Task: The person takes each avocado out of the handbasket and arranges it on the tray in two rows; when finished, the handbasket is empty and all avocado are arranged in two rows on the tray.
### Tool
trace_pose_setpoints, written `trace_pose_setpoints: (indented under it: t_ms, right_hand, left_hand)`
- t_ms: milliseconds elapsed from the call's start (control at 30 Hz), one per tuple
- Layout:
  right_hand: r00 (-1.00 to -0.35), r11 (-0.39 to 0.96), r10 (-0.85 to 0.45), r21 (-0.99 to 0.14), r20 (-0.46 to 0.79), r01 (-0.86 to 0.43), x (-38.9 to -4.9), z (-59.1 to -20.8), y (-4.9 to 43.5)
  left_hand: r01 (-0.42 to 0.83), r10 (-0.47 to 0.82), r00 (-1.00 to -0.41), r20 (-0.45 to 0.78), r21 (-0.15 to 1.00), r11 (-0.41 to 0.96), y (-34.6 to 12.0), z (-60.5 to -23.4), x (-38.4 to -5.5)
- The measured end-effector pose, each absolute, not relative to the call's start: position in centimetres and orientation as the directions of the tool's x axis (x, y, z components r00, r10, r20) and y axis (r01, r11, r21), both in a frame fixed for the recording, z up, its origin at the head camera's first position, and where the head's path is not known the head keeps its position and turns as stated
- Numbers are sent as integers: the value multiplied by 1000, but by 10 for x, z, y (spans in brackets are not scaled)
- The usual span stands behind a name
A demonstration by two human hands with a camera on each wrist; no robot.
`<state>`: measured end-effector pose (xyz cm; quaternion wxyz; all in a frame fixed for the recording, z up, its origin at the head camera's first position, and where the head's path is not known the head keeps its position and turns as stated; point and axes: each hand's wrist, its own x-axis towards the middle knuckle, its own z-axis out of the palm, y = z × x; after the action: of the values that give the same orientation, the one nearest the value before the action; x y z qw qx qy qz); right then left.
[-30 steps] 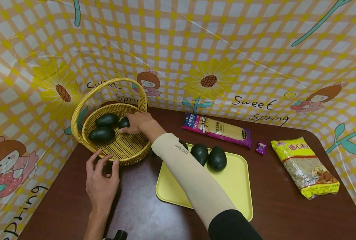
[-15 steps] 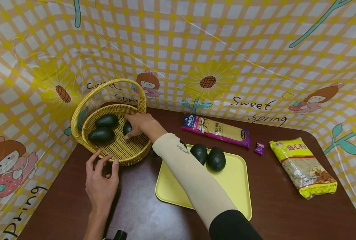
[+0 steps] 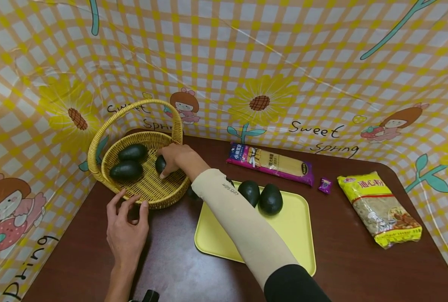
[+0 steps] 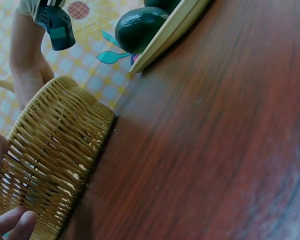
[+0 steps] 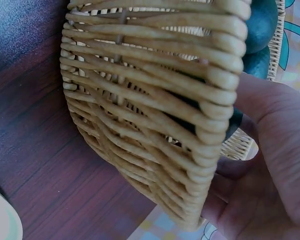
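In the head view, a yellow wicker basket (image 3: 163, 202) with a tall arched handle stands at the left of the table. Two dark green avocados (image 3: 126, 170) lie in its left half. My right hand (image 3: 180, 159) reaches over the right side of the rim and grips another avocado (image 3: 160, 164), low inside the basket and partly hidden by the fingers. The right wrist view shows that hand (image 5: 270, 145) behind the woven wall (image 5: 155, 95). My left hand (image 3: 127, 228) touches the near side of the basket, its fingers lightly bent and spread.
Right of the basket lies a yellow tray (image 3: 295, 235) bearing avocados (image 3: 271, 199), partly covered by my right sleeve. Behind it is a purple noodle packet (image 3: 271, 163). A small purple sachet (image 3: 325, 186) and a yellow pasta bag (image 3: 380, 209) lie farther right.
My right hand has shifted the gripped avocado slightly to the right within the basket. The left hand stays at the near rim.
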<state>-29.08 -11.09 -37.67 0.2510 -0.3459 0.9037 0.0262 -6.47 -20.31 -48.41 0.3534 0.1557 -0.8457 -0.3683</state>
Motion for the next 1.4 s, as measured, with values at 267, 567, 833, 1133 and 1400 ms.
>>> trace_pose_setpoints:
  t_ms: [267, 567, 833, 1133, 1400]
  right_hand:
    - [-633, 728, -660, -136, -403, -672, -288, -383, -106]
    - [-631, 702, -693, -127, -350, -701, -282, -381, -100]
    - [-634, 700, -701, -146, -325, -699, -279, -378, -95]
    - [-632, 679, -731, -184, -257, -710, -274, -377, -82]
    - [-641, 674, -738, -221, -208, -705, -266, -377, -71]
  left_hand:
    - [2, -523, -702, 483, 735, 678, -203, -484, -65]
    - [2, -524, -700, 486, 734, 679, -203, -482, -64]
    - [2, -519, -702, 489, 729, 684, -204, -482, -65]
    - [9, -515, -701, 493, 728, 686, -203, -483, -64]
    - [9, -520, -701, 488, 734, 679, -202, -482, -63]
